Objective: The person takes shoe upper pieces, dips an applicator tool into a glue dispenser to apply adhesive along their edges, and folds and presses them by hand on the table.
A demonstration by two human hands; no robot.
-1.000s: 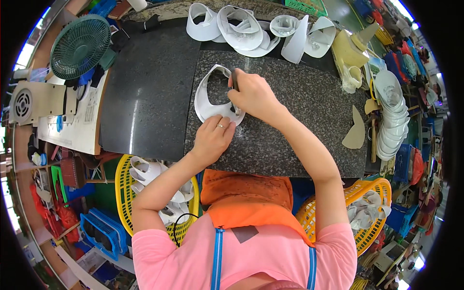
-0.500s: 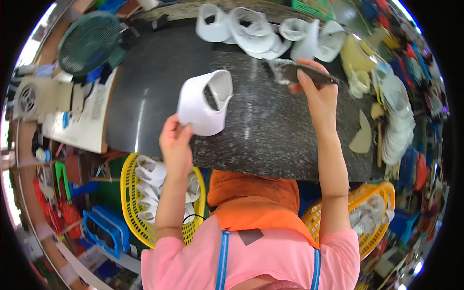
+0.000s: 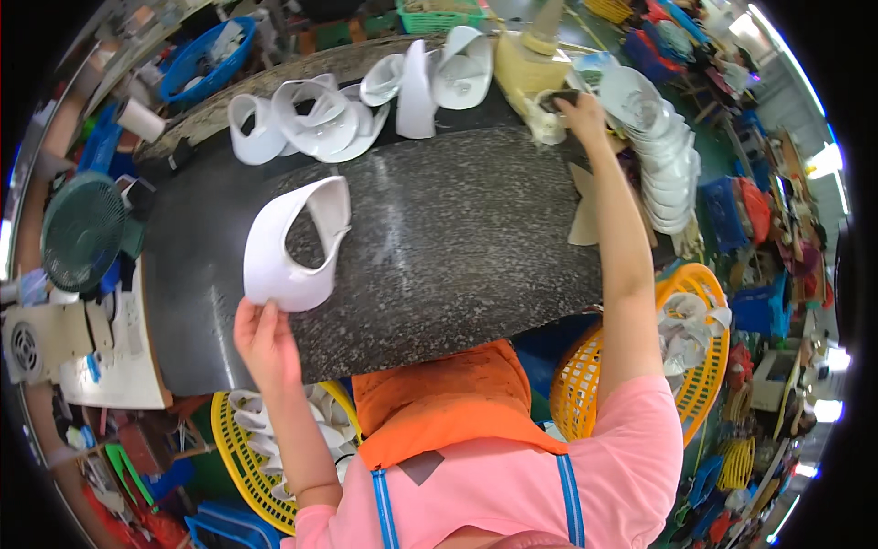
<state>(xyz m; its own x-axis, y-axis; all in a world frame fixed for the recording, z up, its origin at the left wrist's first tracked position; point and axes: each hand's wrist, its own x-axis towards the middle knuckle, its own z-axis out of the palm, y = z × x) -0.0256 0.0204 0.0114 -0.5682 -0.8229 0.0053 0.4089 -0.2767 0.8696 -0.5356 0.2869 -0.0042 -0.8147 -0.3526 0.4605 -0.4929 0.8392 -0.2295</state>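
Note:
My left hand [image 3: 263, 343] pinches the lower edge of a white shoe upper [image 3: 285, 279], a curved piece with a large oval opening, tilted over the dark worktable [image 3: 439, 238]. My right arm is stretched far to the right. Closed on a brush [image 3: 560, 97], my right hand [image 3: 583, 117] is at the crusted yellow pot [image 3: 533, 73] by the table's far right corner. The brush's tip is hard to make out against the pot's whitish opening. Several more white uppers [image 3: 315, 119] stand in a row along the far edge.
Nested white pieces [image 3: 663, 165] form a stack at the right edge, near a beige flat piece [image 3: 583, 210]. Baskets flank me: a yellow one [image 3: 229, 448] of white uppers at left, an orange-yellow one [image 3: 704, 366] at right. A green fan [image 3: 82, 229] stands far left.
My right hand has carried the brush from above the table over to the yellow pot. My left hand still holds the upper. The whole view has swung to the right.

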